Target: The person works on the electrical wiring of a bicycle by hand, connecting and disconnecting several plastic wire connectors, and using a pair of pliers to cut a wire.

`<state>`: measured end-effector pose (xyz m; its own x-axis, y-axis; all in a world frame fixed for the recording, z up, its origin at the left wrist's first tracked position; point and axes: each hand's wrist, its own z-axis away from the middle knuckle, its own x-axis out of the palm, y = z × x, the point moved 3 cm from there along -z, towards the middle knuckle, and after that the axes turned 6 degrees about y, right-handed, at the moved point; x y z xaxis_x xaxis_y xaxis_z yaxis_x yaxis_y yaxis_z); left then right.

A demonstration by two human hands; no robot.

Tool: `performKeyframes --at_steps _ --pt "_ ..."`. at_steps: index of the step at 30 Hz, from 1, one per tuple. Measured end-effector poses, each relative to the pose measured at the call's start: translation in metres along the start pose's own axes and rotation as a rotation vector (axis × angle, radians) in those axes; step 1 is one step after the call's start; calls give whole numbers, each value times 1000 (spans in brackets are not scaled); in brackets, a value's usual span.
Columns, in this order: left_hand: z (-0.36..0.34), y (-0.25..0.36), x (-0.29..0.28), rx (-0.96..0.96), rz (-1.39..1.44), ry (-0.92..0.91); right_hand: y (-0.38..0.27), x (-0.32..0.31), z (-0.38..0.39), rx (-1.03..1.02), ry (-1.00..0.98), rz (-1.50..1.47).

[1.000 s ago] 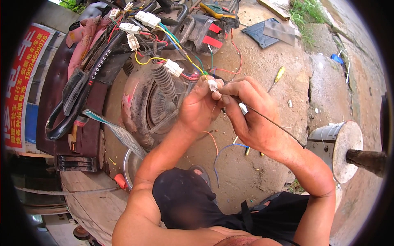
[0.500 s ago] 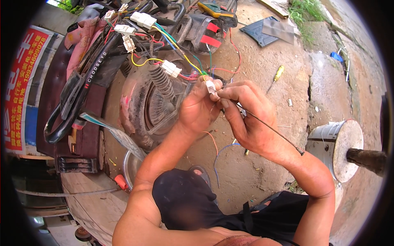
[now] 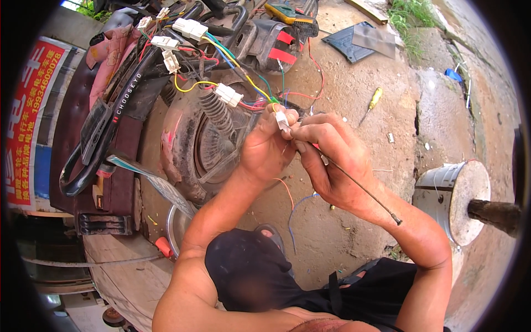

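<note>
Just below the bike's loose wires, the left hand (image 3: 266,145) has its fingertips closed on a white connector (image 3: 282,120), held up in the air over the ground. The connector's long axis runs steeply down and slightly right: its wired end points up toward the tangle, its other end at the right hand (image 3: 340,160). That hand is curled, thumb and forefinger pinched on a thin dark rod (image 3: 368,190) — this slants from the connector down to the right, its knobbed end over the forearm.

The ground (image 3: 365,249) is bare and gritty, with a yellow screwdriver (image 3: 376,98) lying to the right and a white drum (image 3: 434,191) beyond. A dusty wheel (image 3: 188,141) sits at the left — past it, a red banner (image 3: 36,122).
</note>
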<state>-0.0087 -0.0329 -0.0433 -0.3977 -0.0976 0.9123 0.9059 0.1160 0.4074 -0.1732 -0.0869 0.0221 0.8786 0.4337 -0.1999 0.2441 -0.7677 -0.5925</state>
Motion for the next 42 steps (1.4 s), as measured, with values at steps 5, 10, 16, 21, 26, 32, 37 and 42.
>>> performKeyframes --at_steps 5,10,16,21,26,32,37,42 --pt "0 0 4 -3 -34 -21 3 1 1 6 -9 -9" --pt "1 -3 10 8 -49 -15 3 0 3 23 -22 -32" --pt "0 -3 7 17 -78 4 0 -2 2 11 -21 -31" --pt "1 -3 1 -1 -54 5 1 -1 6 -47 -54 16" --pt "0 -3 2 -10 -64 -42 1 -1 6 -78 -68 20" --pt "2 -4 5 -29 -43 -2 4 -1 8 -64 -35 -16" --pt "3 -2 7 -27 -85 -67 1 0 6 -80 -11 -3" --pt "3 -4 5 -2 -55 -13 -4 -2 6 -124 -43 78"
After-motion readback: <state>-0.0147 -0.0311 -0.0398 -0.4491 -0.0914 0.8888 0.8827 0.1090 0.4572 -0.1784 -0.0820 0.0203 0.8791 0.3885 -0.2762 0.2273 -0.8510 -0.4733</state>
